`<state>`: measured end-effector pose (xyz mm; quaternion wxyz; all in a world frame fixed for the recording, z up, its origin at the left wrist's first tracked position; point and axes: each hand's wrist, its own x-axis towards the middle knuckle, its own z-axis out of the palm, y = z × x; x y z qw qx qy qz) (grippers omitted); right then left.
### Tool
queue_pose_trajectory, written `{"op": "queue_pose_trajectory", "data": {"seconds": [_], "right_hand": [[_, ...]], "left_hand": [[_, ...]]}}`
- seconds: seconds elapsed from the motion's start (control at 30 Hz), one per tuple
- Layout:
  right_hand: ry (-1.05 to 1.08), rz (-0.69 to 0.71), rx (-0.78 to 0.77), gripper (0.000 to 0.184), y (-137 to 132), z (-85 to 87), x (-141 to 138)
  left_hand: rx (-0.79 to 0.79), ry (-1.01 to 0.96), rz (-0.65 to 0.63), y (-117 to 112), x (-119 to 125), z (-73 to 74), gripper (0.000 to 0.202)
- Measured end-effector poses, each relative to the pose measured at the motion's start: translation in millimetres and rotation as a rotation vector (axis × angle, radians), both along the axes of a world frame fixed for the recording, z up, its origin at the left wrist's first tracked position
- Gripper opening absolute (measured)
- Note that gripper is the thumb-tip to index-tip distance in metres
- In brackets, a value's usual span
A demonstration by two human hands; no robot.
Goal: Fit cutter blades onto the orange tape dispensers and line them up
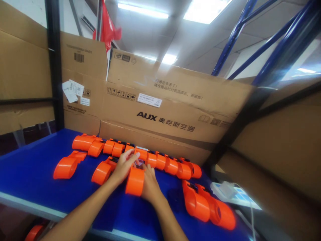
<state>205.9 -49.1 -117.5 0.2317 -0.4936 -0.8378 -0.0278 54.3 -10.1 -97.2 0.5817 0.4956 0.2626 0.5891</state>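
My right hand grips an orange plastic tape-dispenser-shaped part from its right side, just above the blue table. My left hand rests on the top end of the same part, fingers curled and pinched at something small I cannot make out. A row of several identical orange parts lies along the back of the table, right behind both hands. One more orange part sits just left of my left hand.
Another orange part lies at the left, and two more at the right front. Cardboard boxes wall in the back and sides. White paper and a cable lie past the table's right end. An orange piece shows below the front edge.
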Motion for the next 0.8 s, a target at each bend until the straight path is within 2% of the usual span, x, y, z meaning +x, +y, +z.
{"op": "queue_pose_trajectory", "data": {"seconds": [0.1,0.23,0.3,0.4,0.47,0.6,0.8], "right_hand": [[0.183,-0.129,0.071,0.016,0,9.5,14],[0.571,-0.22,0.203,0.028,-2,19.1,30],[0.666,-0.234,0.305,0.031,-4,22.0,32],[0.692,-0.225,0.456,0.03,-8,24.8,32],[0.667,-0.172,0.497,0.028,-10,26.0,31],[0.591,-0.039,0.487,0.026,-14,27.7,28],[0.601,0.001,0.455,0.029,-16,28.5,28]], "left_hand": [[0.021,0.026,0.009,0,1,-1.6,0.042],[0.065,0.059,0.005,-1,4,-2.5,0.043],[0.101,0.098,-0.015,-3,6,-3.3,0.045],[0.149,0.167,-0.036,-6,10,-6.0,0.045],[0.159,0.195,-0.052,-7,13,-8.0,0.046],[0.181,0.202,-0.085,-9,15,-9.6,0.048],[0.196,0.228,-0.065,-10,16,-14.7,0.045]]}}
